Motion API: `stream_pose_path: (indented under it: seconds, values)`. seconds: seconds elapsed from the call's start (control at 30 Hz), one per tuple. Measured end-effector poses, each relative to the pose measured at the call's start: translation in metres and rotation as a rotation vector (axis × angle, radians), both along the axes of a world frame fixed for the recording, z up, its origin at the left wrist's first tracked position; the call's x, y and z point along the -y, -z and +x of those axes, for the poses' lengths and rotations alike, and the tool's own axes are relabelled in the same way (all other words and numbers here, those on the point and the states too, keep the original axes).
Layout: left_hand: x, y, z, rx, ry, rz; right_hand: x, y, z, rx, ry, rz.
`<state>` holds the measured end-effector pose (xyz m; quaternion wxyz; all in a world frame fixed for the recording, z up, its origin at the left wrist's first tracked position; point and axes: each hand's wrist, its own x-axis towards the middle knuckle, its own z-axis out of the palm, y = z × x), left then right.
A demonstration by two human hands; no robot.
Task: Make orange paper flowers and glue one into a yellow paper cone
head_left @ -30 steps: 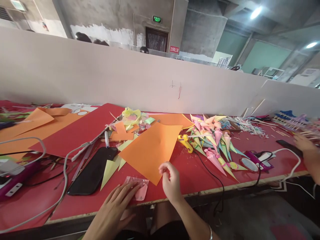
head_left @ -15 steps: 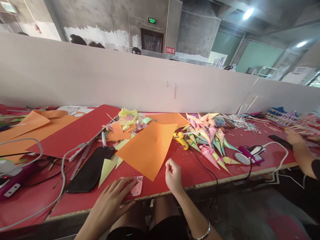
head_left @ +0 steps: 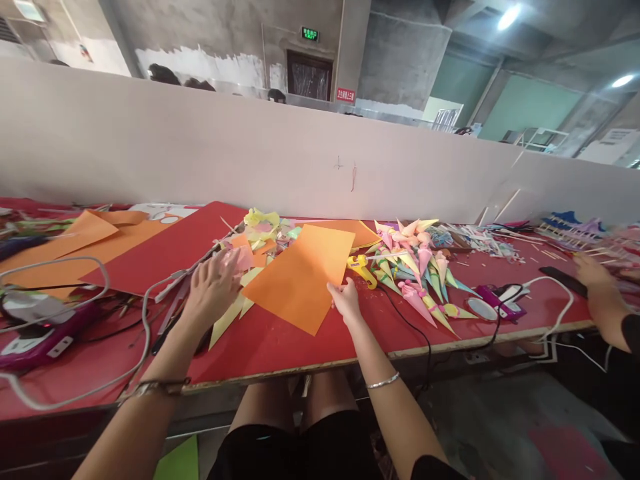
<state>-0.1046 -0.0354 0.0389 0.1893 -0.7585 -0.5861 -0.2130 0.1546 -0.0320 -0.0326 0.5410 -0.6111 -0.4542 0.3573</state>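
Note:
My left hand (head_left: 213, 290) reaches over the left side of the work area, its fingertips on a small clear packet with something pink inside (head_left: 243, 259). A large orange paper sheet (head_left: 300, 280) lies in front of me, slightly curved. The fingers of my right hand (head_left: 346, 300) pinch this sheet at its right edge. Close beyond that hand rests a yellow glue gun (head_left: 363, 270), beside a pile of pastel paper cones (head_left: 417, 273). Pale yellow paper pieces (head_left: 227, 320) stick out from under the sheet's left side. My left forearm mostly covers a black phone.
A red board (head_left: 165, 250) and more orange paper (head_left: 95, 240) lie to the left. White cables cross near a purple power strip (head_left: 55, 340). On the right are another power strip (head_left: 505, 303), a round mirror-like disc (head_left: 481, 308) and another person's arm (head_left: 607, 300).
My left hand has moved forward and left from the table's front edge, carrying the pink packet. My right hand has moved up to the orange sheet and now pinches its edge.

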Motion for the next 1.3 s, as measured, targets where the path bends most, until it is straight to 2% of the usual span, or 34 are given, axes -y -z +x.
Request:
stream_pose_path:
  seconds: [0.07,0.13,0.2,0.3,0.4,0.5,0.63,0.77,0.87,1.03,1.17,1.23,1.3]
  values:
    - [-0.009,0.01,0.006,-0.015,-0.045,-0.064,-0.001,-0.001,-0.001,0.017,-0.019,-0.06]
    - [-0.008,0.023,0.011,-0.025,-0.025,-0.147,-0.002,-0.004,-0.001,0.048,-0.051,-0.091]
    - [0.002,0.034,0.013,-0.02,0.016,-0.216,0.0,-0.009,0.0,0.095,-0.08,-0.079]
    - [0.024,0.041,0.013,-0.01,0.121,-0.276,0.009,-0.021,0.0,0.178,-0.086,-0.006]
    - [0.051,0.045,0.012,-0.01,0.219,-0.306,0.032,-0.033,0.002,0.243,-0.102,0.087]
    - [0.078,0.05,0.018,-0.039,0.338,-0.364,0.064,-0.037,0.007,0.334,-0.16,0.207]
    - [0.103,0.056,0.033,-0.099,0.432,-0.377,0.1,-0.026,0.026,0.097,-0.268,0.132]
    - [0.109,0.053,0.037,-0.127,0.506,-0.373,0.116,-0.009,0.048,-0.028,-0.337,-0.038]
    - [0.102,0.051,0.03,-0.101,0.509,-0.402,0.114,-0.001,0.058,0.021,-0.262,-0.08]
    - [0.087,0.049,0.016,0.007,0.477,-0.446,0.101,0.004,0.056,0.208,-0.15,0.013]
    - [0.081,0.029,0.012,0.095,0.409,-0.422,0.103,-0.003,0.051,0.317,-0.019,0.177]
    - [0.078,0.017,0.012,0.106,0.391,-0.383,0.109,-0.01,0.052,0.428,-0.055,0.291]
    - [0.075,0.008,0.012,0.11,0.398,-0.35,0.118,-0.017,0.054,0.539,-0.193,0.345]
